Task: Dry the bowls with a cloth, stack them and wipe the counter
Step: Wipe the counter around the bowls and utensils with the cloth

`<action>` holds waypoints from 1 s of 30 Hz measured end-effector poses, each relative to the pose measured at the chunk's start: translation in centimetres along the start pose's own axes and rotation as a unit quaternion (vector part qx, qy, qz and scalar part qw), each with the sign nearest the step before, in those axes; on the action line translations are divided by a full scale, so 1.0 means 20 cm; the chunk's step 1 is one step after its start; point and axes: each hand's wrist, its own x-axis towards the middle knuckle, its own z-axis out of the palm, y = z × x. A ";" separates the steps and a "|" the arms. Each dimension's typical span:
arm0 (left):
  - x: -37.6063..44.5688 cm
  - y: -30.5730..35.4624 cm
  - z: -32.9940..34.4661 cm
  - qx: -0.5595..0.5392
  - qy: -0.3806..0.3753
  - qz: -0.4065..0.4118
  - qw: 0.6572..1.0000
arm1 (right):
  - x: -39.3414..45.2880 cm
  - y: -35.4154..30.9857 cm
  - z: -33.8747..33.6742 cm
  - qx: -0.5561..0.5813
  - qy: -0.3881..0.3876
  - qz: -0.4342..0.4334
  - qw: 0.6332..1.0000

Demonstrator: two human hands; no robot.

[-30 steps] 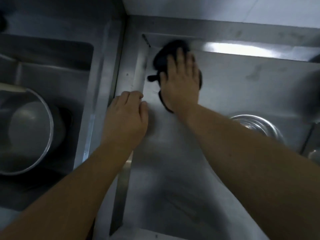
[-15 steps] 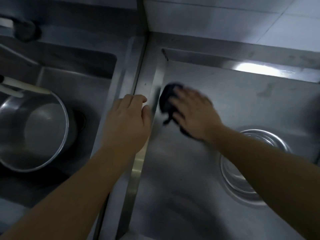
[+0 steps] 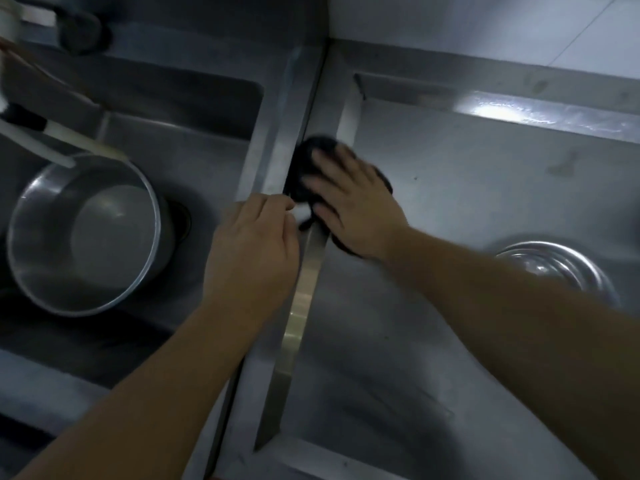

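Note:
A dark cloth (image 3: 308, 157) lies on the raised left rim of the steel counter (image 3: 450, 188). My right hand (image 3: 353, 206) presses flat on the cloth with fingers spread, covering most of it. Just to the left, my left hand (image 3: 252, 251) rests palm down on the ridge between sink and counter, its fingertips close to the cloth. A stack of shiny metal bowls (image 3: 557, 268) sits on the counter at the right, partly hidden behind my right forearm.
The sink (image 3: 207, 109) on the left holds a large steel pot (image 3: 86, 233) under a white tap spout (image 3: 38, 143). A tiled wall (image 3: 485, 26) runs along the back. The counter's raised rim (image 3: 298, 327) runs towards me.
My right hand has slid the cloth from the counter's back left corner towards me and then left onto the rim. My left hand stayed on the ridge.

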 end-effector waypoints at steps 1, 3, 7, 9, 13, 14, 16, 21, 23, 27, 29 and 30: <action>0.00 0.01 0.01 0.006 -0.001 0.008 1.000 | -0.08 0.04 0.00 -0.017 -0.040 -0.056 0.997; 0.01 0.04 0.02 0.020 -0.011 0.025 0.999 | -0.12 0.14 -0.03 -0.052 -0.080 -0.104 0.990; 0.05 0.12 0.06 0.027 -0.035 0.043 0.998 | -0.08 0.44 -0.17 -0.096 -0.024 0.056 0.994; 0.05 0.16 0.08 0.024 -0.044 0.061 0.997 | -0.16 0.61 -0.26 -0.101 0.022 0.168 0.980; 0.01 0.23 0.13 0.012 -0.076 0.074 0.994 | -0.45 0.85 -0.38 -0.104 0.101 0.405 0.903; -0.01 0.24 0.14 0.012 -0.083 0.074 0.994 | -0.51 0.87 -0.40 -0.092 0.120 0.492 0.857; -0.04 0.25 0.15 0.011 -0.092 0.077 0.993 | -0.59 0.90 -0.42 -0.074 0.146 0.614 0.773; -0.07 0.21 0.17 0.002 -0.094 0.081 0.992 | -0.58 0.72 -0.35 -0.059 0.135 0.583 0.799; -0.09 0.19 0.17 0.005 -0.100 0.080 0.992 | -0.60 0.54 -0.26 -0.077 0.127 0.507 0.849; -0.15 0.14 0.15 0.009 -0.115 0.091 0.989 | -0.72 0.11 -0.10 -0.068 0.097 0.344 0.932; -0.19 0.13 0.13 0.011 -0.110 0.102 0.989 | -0.82 -0.10 -0.02 -0.068 0.070 0.304 0.948; -0.22 0.12 0.12 0.013 -0.107 0.108 0.988 | -0.88 -0.19 0.01 -0.068 0.053 0.287 0.954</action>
